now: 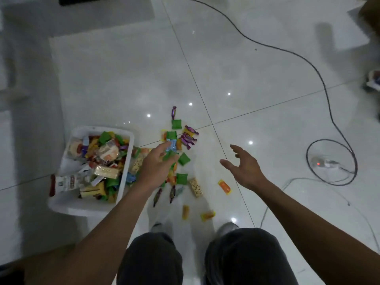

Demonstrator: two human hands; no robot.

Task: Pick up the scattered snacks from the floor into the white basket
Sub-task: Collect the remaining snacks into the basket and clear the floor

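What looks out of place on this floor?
Wrapped snacks lie strewn over the tiles right of the white basket: green packets, purple twist candies, an orange sachet and cereal bars. Beyond them, a black cable loops across the floor, possibly a trip hazard.

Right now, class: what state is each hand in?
Left hand: over the snacks, blurred; cannot tell.
Right hand: open, holding nothing.

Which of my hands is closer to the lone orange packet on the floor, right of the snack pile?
Right. The right hand hovers just beyond the orange packet, slightly to its right; the left hand is over the snack pile, well to its left.
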